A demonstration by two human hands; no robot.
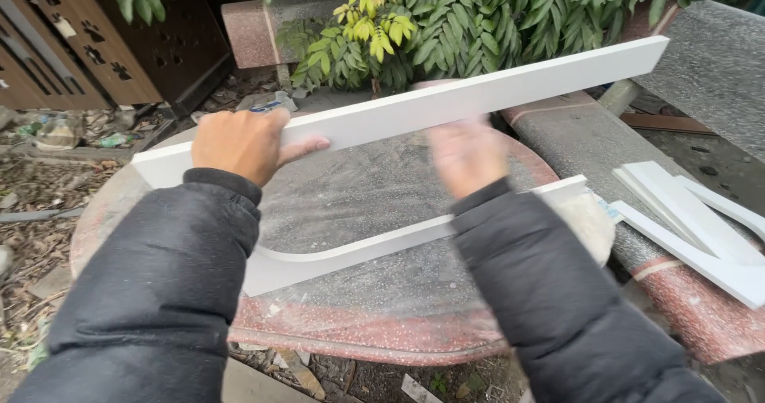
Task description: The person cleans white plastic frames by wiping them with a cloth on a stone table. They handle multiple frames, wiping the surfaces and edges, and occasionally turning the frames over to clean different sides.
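A long white board [510,84] runs slantwise across the view, raised above a round reddish stone table [358,331]. My left hand [239,144] grips the board near its left end, thumb on the front face. My right hand [466,156] is blurred with motion just below the board's middle; whether it touches the board is unclear. A second white piece with a curved inner edge [351,251] lies flat on the table under my arms. Both arms wear dark padded sleeves.
Several more white cut pieces [693,220] lie on a stone slab at the right. A pale rough lump [586,220] sits at the table's right edge. Green leafy plants [478,20] stand behind. A dark perforated panel [119,44] and littered ground are at the left.
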